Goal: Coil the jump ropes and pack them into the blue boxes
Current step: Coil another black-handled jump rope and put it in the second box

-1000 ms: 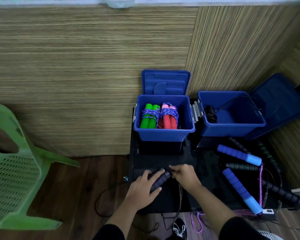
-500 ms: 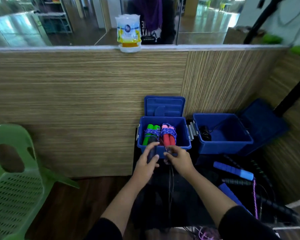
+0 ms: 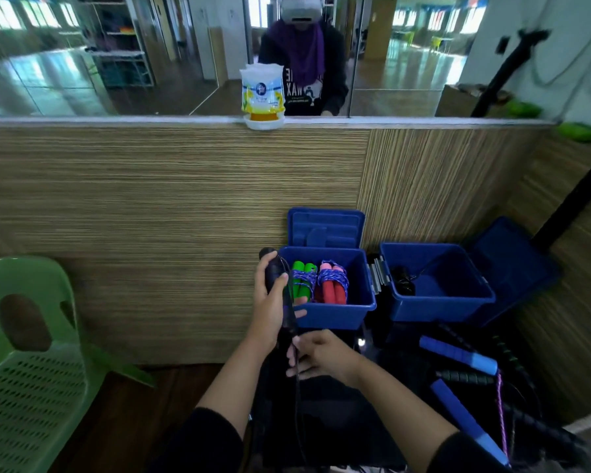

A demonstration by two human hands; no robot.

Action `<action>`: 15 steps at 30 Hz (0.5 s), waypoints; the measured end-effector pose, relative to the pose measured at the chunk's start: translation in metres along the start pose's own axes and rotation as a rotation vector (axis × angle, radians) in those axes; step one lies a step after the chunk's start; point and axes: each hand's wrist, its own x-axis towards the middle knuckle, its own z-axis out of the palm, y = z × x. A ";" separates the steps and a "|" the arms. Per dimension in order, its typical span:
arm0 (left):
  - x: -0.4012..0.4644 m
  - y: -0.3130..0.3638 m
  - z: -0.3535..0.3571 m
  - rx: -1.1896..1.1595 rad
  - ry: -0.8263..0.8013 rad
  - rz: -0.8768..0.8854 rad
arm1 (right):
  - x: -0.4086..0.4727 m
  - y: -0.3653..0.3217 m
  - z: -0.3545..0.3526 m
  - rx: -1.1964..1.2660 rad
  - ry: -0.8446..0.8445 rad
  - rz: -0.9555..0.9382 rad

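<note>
Head view: black rope handles raised beside the box

The left hand [image 3: 270, 302] grips black handles [image 3: 273, 268] upright, centre frame, just left of the blue box [image 3: 335, 312]. Below, the right hand [image 3: 321, 356] seemingly pinches the black cord [image 3: 297, 397] hanging down.

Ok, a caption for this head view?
Left hand grips black rope handles; right hand pinches the cord.
</note>
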 end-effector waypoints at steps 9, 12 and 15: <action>0.043 0.021 -0.046 0.237 0.277 0.209 | -0.020 0.003 -0.050 -0.180 0.013 -0.095; 0.054 0.032 -0.076 0.446 0.302 0.274 | -0.025 -0.001 -0.072 -0.329 0.052 -0.150; 0.056 0.040 -0.090 0.604 0.309 0.324 | -0.028 -0.006 -0.082 -0.550 0.068 -0.180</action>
